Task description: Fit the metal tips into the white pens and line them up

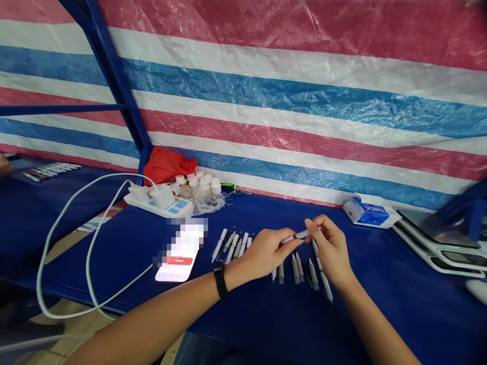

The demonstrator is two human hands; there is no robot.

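Observation:
A slim white pen (301,235) with a dark band is held up over the blue table (262,314), nearly level. My left hand (270,249), with a black band at the wrist, is closed on one end of it. The fingers of my right hand (330,247) pinch the other end. Left of my hands lies a row of white and grey pens (232,247), partly hidden behind my left hand. Several grey-gripped pen barrels (296,268) lie below and between my hands. Close to my right wrist rests another white pen (325,286).
A lit phone (178,261) lies on the left, with a white cable near it. Behind it are a power strip (178,207), white-capped bottles (205,186) and a red bag (167,165). A tissue pack (371,213) and scale (437,248) stand right. Another person's hand (4,165) shows far left.

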